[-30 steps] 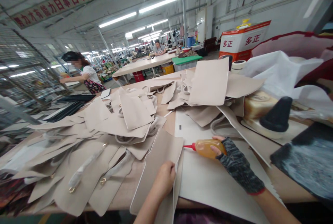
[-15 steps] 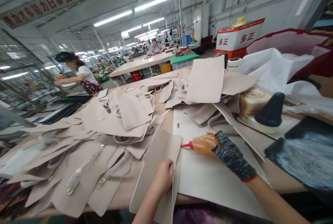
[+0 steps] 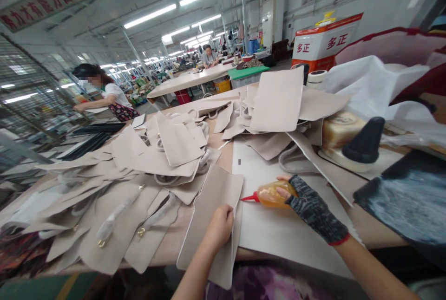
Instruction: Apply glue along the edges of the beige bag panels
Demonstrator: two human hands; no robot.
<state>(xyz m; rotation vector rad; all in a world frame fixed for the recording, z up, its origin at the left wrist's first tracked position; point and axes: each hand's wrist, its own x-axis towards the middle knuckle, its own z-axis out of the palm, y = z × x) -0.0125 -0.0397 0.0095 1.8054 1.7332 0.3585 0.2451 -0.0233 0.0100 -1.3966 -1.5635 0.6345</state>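
Observation:
My left hand (image 3: 220, 225) is closed on the right edge of a beige leather panel (image 3: 209, 207), which tilts up over the table's front edge. In a dark grey fingerless glove, my right hand (image 3: 296, 193) is wrapped round a squeeze bottle of amber glue (image 3: 272, 194). The bottle lies nearly level, and its red nozzle points left at the panel's edge, touching or almost touching it. Under the bottle is a large pale sheet (image 3: 258, 230) with a small dark slot. My right palm is hidden by the glove and the bottle.
Beige bag pieces with straps (image 3: 167, 151) are heaped on the left and centre. At the right stand a glue-stained container (image 3: 339, 133), a black cone (image 3: 364, 142) and a smeared dark board (image 3: 404, 198). A white-and-red tin (image 3: 313, 51) is behind. A co-worker (image 3: 108, 93) stands far left.
The camera view has shifted slightly. Both hands keep their holds, and the nozzle has stayed by the panel's edge, slightly lower along it.

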